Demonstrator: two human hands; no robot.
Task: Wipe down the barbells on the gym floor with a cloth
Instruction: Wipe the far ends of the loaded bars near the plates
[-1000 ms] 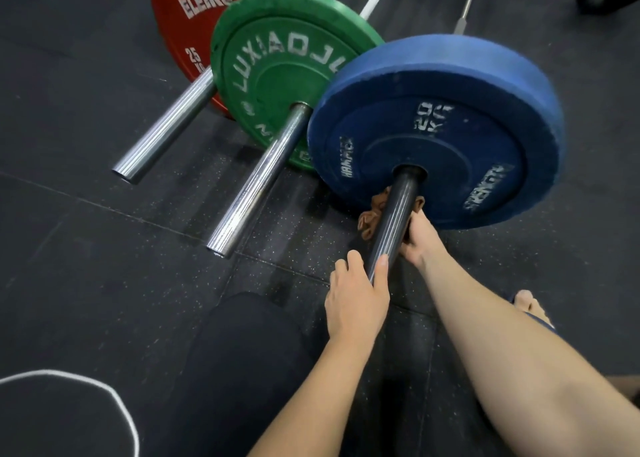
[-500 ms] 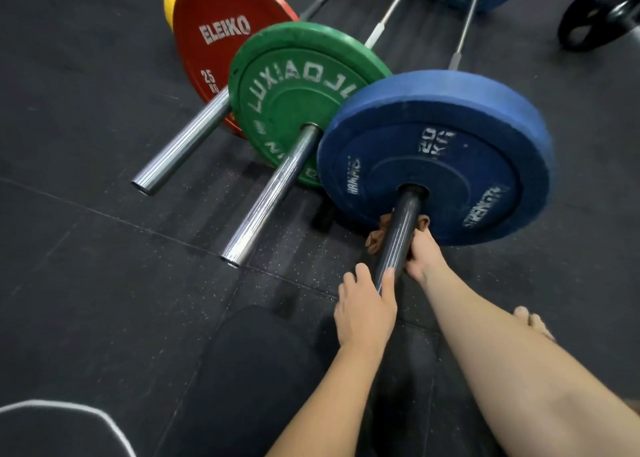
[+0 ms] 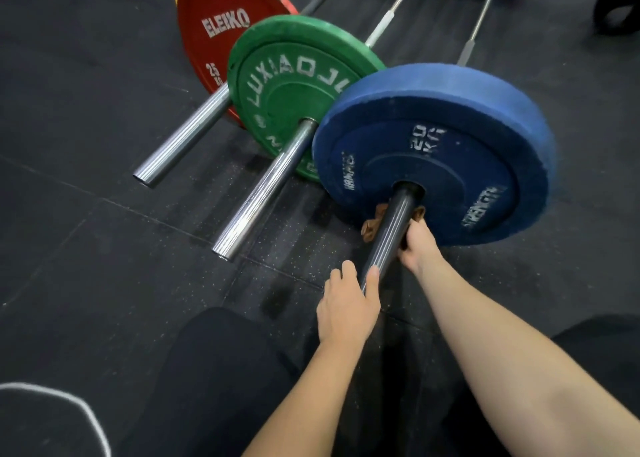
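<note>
Three barbells lie side by side on the black gym floor. The nearest has a dark sleeve (image 3: 391, 235) sticking out of a blue 20 kg plate (image 3: 450, 152). My left hand (image 3: 346, 304) grips the near end of that sleeve, thumb on top. My right hand (image 3: 417, 245) holds a brown cloth (image 3: 372, 223) wrapped under the sleeve close to the plate; the cloth shows on both sides of the bar. Beside it are a green plate (image 3: 287, 89) with a chrome sleeve (image 3: 263, 190) and a red plate (image 3: 221, 34) with another chrome sleeve (image 3: 180, 141).
My black-clad knee (image 3: 214, 370) is on the floor at the lower middle. A white chalk line (image 3: 69, 397) curves at the lower left. A black plate (image 3: 620, 3) lies at the top right. The thin bar shafts (image 3: 481, 17) run away toward more plates at the top.
The camera has tilted up slightly, so the scene sits lower in view. Both hands keep their hold on the blue barbell's sleeve; the right hand with the cloth stays near the plate.
</note>
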